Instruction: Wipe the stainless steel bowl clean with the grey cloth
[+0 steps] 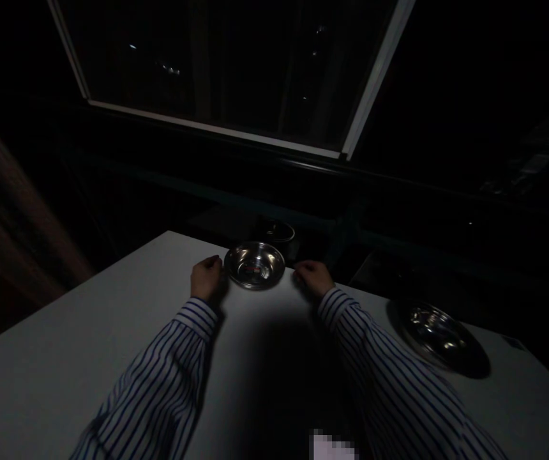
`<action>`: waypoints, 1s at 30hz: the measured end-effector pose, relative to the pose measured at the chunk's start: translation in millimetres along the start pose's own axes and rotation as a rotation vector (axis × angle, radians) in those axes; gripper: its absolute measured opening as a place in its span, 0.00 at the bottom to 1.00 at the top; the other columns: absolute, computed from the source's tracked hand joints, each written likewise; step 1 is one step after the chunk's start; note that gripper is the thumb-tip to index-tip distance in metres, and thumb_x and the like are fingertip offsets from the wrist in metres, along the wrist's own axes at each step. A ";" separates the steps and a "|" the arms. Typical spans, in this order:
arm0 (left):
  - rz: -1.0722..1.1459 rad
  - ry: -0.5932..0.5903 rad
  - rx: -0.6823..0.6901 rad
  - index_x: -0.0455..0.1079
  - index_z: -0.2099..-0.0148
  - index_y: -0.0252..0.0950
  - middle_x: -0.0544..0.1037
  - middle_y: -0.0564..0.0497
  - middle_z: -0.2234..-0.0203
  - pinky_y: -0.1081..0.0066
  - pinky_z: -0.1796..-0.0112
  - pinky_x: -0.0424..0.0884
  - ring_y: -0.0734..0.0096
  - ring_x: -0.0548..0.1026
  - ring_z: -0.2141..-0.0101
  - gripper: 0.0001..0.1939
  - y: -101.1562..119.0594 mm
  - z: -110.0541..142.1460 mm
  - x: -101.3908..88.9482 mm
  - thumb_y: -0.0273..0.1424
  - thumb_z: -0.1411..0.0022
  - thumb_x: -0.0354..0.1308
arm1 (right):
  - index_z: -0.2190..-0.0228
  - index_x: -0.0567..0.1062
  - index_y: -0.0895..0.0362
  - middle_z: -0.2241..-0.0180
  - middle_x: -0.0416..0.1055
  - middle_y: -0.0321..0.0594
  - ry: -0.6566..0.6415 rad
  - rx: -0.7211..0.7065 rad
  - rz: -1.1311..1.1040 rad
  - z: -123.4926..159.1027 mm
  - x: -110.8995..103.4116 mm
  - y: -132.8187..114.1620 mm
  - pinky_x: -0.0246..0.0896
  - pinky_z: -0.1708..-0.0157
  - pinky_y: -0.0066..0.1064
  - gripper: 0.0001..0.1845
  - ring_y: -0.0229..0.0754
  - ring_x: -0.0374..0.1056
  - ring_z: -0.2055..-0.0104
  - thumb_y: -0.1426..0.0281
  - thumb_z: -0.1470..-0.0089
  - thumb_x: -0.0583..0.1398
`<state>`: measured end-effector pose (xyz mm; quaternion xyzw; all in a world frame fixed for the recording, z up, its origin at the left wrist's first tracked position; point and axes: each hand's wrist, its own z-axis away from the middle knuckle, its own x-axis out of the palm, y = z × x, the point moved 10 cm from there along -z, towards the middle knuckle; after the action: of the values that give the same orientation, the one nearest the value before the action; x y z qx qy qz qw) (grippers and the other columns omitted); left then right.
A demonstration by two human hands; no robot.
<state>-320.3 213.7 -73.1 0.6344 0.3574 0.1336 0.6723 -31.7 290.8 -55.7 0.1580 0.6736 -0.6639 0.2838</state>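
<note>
A shiny round metal bowl point(269, 257) stands upright near the far edge of the white table, with a small reddish label or reflection at its bottom. Just to its left, my left hand point(206, 278) rests on the tabletop with curled fingers, close to the rim. On the other side, my right hand point(315, 277) lies at the table edge, a small gap away from the bowl. Its fingers are drawn together. Nothing shows in either hand, and the dim light hides finger detail.
Further right on the white table point(112, 332) sits a wider shiny metal dish point(440, 332). Behind the bowl is a dark round-topped object point(277, 231). A window frame point(217, 130) spans the dark background, and a curtain point(16, 211) hangs at left.
</note>
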 end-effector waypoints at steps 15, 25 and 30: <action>-0.246 -0.158 0.181 0.73 0.52 0.30 0.78 0.39 0.59 0.67 0.58 0.66 0.59 0.75 0.58 0.22 -3.1 -8.8 23.9 0.34 0.41 0.45 | 0.61 0.72 0.58 0.56 0.70 0.41 -0.042 -0.034 0.306 -58.6 31.4 1.9 0.61 0.52 0.42 0.12 0.42 0.66 0.53 0.64 0.43 0.56; -0.130 -0.220 0.222 0.76 0.58 0.31 0.79 0.40 0.61 0.64 0.55 0.65 0.56 0.75 0.59 0.18 5.3 -5.8 27.3 0.34 0.43 0.49 | 0.62 0.72 0.58 0.57 0.70 0.41 -0.012 0.001 0.225 -64.8 30.2 7.9 0.62 0.54 0.40 0.11 0.42 0.66 0.55 0.65 0.43 0.57; 0.092 -0.184 0.163 0.76 0.56 0.31 0.79 0.42 0.59 0.65 0.53 0.65 0.59 0.75 0.56 0.18 4.6 -8.5 21.9 0.34 0.45 0.52 | 0.62 0.71 0.60 0.59 0.70 0.40 0.007 0.033 0.098 -70.6 30.0 12.6 0.65 0.58 0.38 0.11 0.40 0.68 0.58 0.66 0.43 0.57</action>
<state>-309.1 234.8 -75.0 0.7123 0.2743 0.0758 0.6416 -60.2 356.2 -86.7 0.1979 0.6550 -0.6597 0.3109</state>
